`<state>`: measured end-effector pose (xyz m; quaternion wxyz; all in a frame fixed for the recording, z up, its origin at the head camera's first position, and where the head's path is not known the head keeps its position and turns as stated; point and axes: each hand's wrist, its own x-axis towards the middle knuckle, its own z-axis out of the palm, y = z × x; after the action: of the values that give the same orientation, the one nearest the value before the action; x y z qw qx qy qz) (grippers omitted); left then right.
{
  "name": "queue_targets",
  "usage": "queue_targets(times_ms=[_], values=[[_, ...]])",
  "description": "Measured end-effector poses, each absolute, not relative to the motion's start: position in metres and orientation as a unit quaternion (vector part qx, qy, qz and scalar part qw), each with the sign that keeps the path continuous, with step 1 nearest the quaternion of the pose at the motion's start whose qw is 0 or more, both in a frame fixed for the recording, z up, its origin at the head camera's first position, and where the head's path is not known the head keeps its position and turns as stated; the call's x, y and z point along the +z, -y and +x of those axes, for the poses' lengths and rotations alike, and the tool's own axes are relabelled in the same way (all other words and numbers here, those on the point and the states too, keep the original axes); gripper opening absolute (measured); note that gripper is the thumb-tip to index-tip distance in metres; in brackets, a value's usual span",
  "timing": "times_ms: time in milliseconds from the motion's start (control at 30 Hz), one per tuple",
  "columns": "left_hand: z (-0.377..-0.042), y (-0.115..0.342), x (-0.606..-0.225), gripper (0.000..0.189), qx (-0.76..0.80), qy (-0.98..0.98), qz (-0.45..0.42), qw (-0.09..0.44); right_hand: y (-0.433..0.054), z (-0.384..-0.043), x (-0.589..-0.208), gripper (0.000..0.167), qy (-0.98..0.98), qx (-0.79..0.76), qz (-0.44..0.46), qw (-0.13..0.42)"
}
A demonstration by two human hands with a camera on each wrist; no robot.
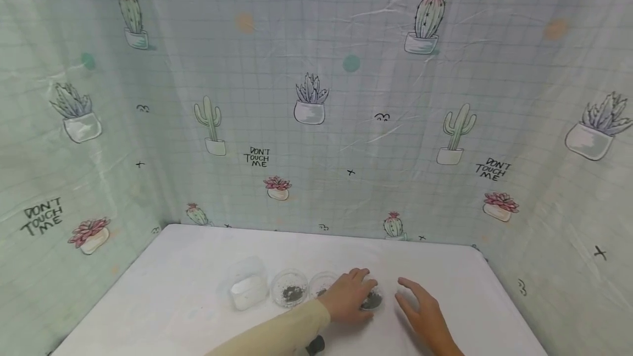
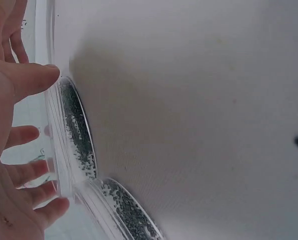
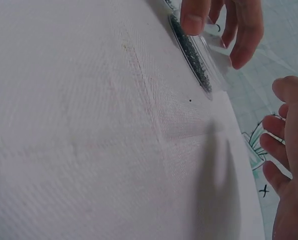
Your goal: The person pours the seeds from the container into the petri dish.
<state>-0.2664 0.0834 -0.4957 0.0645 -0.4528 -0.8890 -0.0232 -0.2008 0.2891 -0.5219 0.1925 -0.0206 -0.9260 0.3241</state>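
My left hand [image 1: 346, 296] reaches over the rightmost petri dish [image 1: 372, 301], a clear round dish holding dark granules, and grips it by its sides. In the left wrist view the thumb [image 2: 36, 80] is at the dish's near wall, with the fingers spread round the far side. Right of that dish, my right hand [image 1: 425, 315] hovers with thumb and fingers apart and nothing between them. Two more petri dishes stand in a row to the left: a middle dish [image 1: 316, 279], partly hidden by the left hand, and a left dish [image 1: 289, 274] with dark granules.
Left of the dishes stands a clear plastic container [image 1: 247, 284] with something white in it. A small black object [image 1: 315, 345] shows beside the left sleeve [image 1: 282, 328]. The white table [image 1: 198, 257] is bordered by hanging cactus-print curtains [image 1: 316, 142].
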Motion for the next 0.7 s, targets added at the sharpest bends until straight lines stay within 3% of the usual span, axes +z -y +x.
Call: queue_targets(times_ms=[200,467,700], values=[[-0.269,-0.085,-0.495,0.064,-0.036,0.897,-0.439,0.040,-0.289,-0.199,-0.524,0.038,0.921,0.312,-0.008,0.233],[-0.269,-0.086,-0.494,0.064,-0.078,0.906,-0.415,-0.015,-0.281,-0.201,-0.520,0.040,0.925,0.324,-0.013,0.198],[-0.270,-0.085,-0.495,0.065,-0.047,0.903,-0.426,0.029,-0.276,-0.202,-0.515,0.040,0.928,0.305,-0.001,0.212]])
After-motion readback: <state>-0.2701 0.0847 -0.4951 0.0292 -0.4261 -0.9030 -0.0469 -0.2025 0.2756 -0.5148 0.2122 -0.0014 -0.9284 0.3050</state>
